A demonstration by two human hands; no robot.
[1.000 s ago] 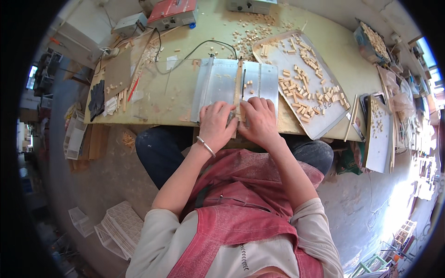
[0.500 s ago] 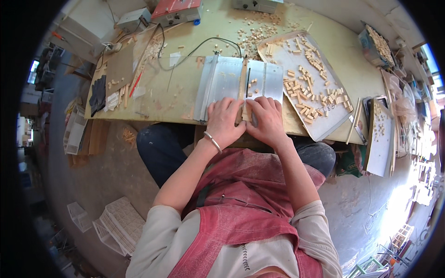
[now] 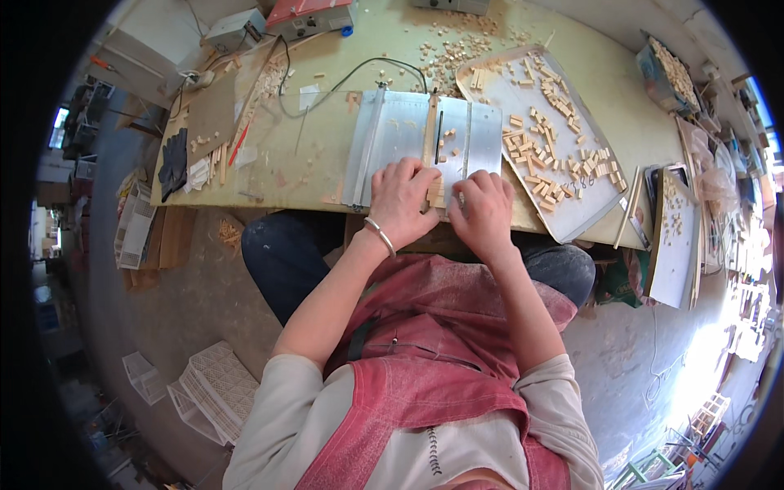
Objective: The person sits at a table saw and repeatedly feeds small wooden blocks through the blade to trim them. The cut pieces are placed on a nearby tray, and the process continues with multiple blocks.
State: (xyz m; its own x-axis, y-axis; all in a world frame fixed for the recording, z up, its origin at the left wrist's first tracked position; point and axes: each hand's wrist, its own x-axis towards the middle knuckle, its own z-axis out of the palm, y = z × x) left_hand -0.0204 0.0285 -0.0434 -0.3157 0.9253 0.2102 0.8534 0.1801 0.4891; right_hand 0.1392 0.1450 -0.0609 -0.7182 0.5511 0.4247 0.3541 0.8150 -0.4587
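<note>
Small pale wooden blocks (image 3: 435,193) lie in a short row at the near edge of a silver metal table plate (image 3: 400,135). My left hand (image 3: 402,200), with a bangle at its wrist, curls its fingers and thumb about the left side of these blocks. Just to their right is my right hand (image 3: 483,211), apart from the left, its fingers bent together. A small pale bit shows at its fingertips, too small to make out. A wooden strip (image 3: 431,122) runs away from me over the plate, beside a dark narrow slot (image 3: 438,140). A few cut pieces (image 3: 446,143) rest right of the slot.
On the right, a metal tray (image 3: 563,220) bears many loose wooden blocks. More pieces (image 3: 457,57) are scattered behind the plate. A black cable (image 3: 351,77) curves across the bench. At left lie a dark glove (image 3: 173,166) and a red pencil-like stick (image 3: 239,144).
My right hand has drawn away to the right from the wooden blocks, where both hands were close together. My left hand stays beside them, and more of the blocks now shows.
</note>
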